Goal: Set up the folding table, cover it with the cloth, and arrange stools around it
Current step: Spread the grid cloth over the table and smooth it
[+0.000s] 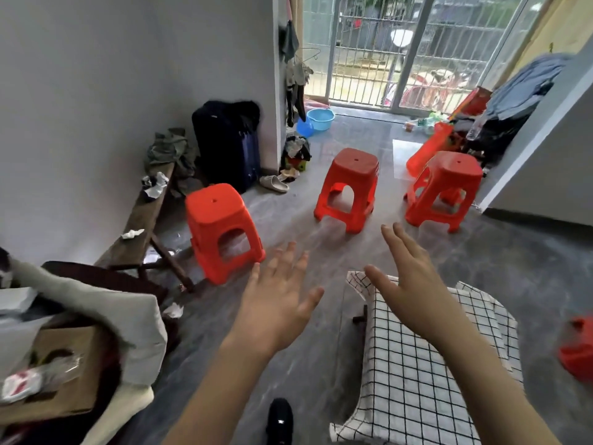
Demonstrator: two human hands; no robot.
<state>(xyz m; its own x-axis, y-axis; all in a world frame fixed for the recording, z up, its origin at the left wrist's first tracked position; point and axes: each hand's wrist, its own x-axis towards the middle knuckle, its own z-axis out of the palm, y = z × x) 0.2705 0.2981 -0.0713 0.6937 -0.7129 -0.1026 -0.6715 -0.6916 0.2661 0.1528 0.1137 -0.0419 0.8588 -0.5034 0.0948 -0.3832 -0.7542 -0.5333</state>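
Reaching forward, both hands with fingers spread and straight, holding nothing; left hand (278,300) palm down above bare floor, thumb angled right; right hand (407,277) palm facing left, thumb toward the left hand, hovering above the far edge of the checked cloth (417,364); cannot tell if it touches the cloth; both forearms run out of the bottom edge; cloth is white with a black grid, draped on a surface at lower right; table under it hidden except a dark bit at the cloth's left edge; near stool (221,229) left of the hands, middle stool (349,187) and right stool (444,189) further out, all upright and apart; another red item (577,348) cut off at right edge, blurred; dark shoe (279,420) at bottom; wooden bench (144,226) along left wall; lower-left clutter blurred.
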